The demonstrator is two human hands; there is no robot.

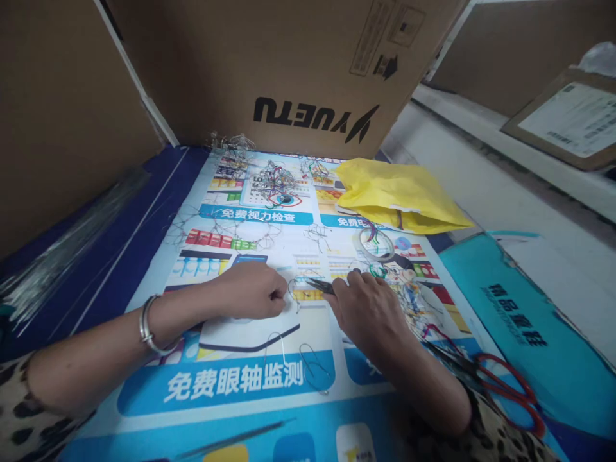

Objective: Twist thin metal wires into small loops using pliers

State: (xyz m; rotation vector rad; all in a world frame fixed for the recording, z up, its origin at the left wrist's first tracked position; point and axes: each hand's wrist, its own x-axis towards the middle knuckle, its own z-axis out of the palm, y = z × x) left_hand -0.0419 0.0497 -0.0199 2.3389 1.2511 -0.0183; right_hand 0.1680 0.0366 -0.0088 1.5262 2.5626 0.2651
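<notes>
My left hand (253,290) is closed near the middle of the printed sheet, its fingertips pinching a thin wire (291,296) that curls out beside them. My right hand (368,308) wraps round a pair of dark-tipped pliers (318,285). The jaws point left, close to the wire; whether they touch it I cannot make out. Below my hands lie loose bent wire pieces (315,369). A roll of clear tape (374,244) sits just beyond my right hand. Red-handled scissors (510,391) lie by my right forearm.
A tangled wire heap (274,179) lies toward the back, near a yellow bag (399,196). Straight wires (62,263) lie at left. A large cardboard box (289,70) stands behind. A teal box panel (520,327) is at right. A thin dark rod (235,438) lies in front.
</notes>
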